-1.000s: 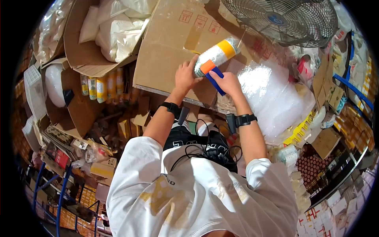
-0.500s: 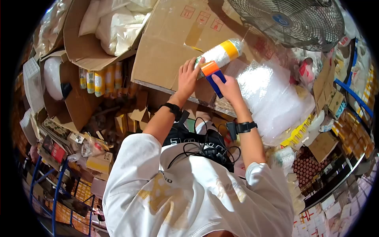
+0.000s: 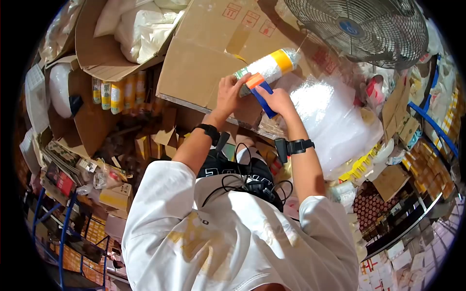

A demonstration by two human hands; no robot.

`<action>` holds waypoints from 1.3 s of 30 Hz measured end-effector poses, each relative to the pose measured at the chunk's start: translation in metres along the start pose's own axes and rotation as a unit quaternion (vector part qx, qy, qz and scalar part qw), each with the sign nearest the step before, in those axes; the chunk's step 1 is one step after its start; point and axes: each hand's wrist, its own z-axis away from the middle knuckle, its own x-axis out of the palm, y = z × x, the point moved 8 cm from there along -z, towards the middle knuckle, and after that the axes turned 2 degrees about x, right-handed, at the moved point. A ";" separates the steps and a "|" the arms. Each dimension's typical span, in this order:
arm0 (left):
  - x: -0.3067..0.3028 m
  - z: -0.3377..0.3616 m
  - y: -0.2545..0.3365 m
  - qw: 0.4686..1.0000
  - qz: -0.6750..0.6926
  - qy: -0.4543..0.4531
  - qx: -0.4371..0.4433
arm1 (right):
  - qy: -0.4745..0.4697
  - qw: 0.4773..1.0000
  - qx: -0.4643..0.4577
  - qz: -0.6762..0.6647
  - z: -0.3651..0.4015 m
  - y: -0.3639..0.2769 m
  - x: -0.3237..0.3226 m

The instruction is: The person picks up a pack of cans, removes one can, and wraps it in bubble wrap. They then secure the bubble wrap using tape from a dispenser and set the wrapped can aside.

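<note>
Wrapped cylinder: slants just above the centre of the frame, running from lower left to upper right. Looks silvery white under shiny clear wrap, with a broad yellow band near the upper-right end and some green at the lower-left one. Blue-and-orange tool: stands right beside the lower-left part, orange end up, blue body angled down rightward.
</note>
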 end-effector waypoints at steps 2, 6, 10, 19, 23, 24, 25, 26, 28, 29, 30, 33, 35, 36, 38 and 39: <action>0.004 -0.003 -0.006 0.999 0.002 -0.033 0.005 | -0.019 0.999 -0.002 -0.034 0.002 0.002 0.004; -0.002 -0.010 -0.010 0.998 0.040 -0.036 0.016 | -0.011 0.995 -0.023 -0.101 0.011 -0.003 0.006; -0.006 -0.018 -0.016 0.998 0.050 -0.042 0.024 | 0.028 0.993 -0.039 -0.107 0.002 0.004 0.010; -0.016 -0.019 -0.013 0.998 -0.010 -0.045 -0.045 | 0.033 0.992 -0.011 -0.124 0.023 -0.007 0.005; -0.024 -0.011 0.002 0.996 -0.077 0.036 0.031 | 0.041 0.994 -0.023 -0.095 0.007 -0.005 0.010; -0.021 -0.010 0.001 0.996 -0.075 0.031 0.046 | 0.058 0.995 -0.033 -0.072 0.008 -0.007 0.007; -0.017 -0.012 -0.002 0.997 -0.053 0.008 0.058 | 0.047 0.994 -0.037 -0.090 0.010 -0.007 0.008; -0.014 -0.011 -0.005 0.996 -0.063 -0.005 0.055 | 0.036 0.993 -0.042 -0.106 0.011 -0.008 0.007; -0.019 -0.021 -0.002 0.995 -0.085 -0.030 0.050 | 0.023 0.990 -0.053 -0.131 0.009 -0.008 0.008; -0.021 -0.024 0.003 0.991 -0.117 -0.030 0.064 | 0.020 0.988 -0.056 -0.140 0.004 -0.004 0.013; -0.022 -0.025 0.007 0.985 -0.148 -0.030 0.078 | 0.016 0.987 -0.059 -0.148 0.003 -0.002 0.015; -0.009 -0.028 0.003 0.982 -0.174 -0.063 0.049 | 0.019 0.987 -0.049 -0.153 -0.002 0.001 0.018; -0.004 -0.030 -0.006 0.987 -0.143 -0.070 0.018 | 0.040 0.987 -0.038 -0.150 -0.004 0.000 0.018; -0.006 -0.033 -0.008 0.992 -0.113 -0.060 0.008 | 0.051 0.987 -0.034 -0.148 -0.003 -0.004 0.015; -0.009 -0.037 -0.014 0.996 -0.057 -0.067 -0.009 | 0.057 0.989 -0.017 -0.138 -0.002 -0.012 0.012; -0.010 -0.042 -0.020 0.996 -0.032 -0.082 -0.013 | 0.061 0.989 -0.011 -0.132 0.000 -0.017 0.008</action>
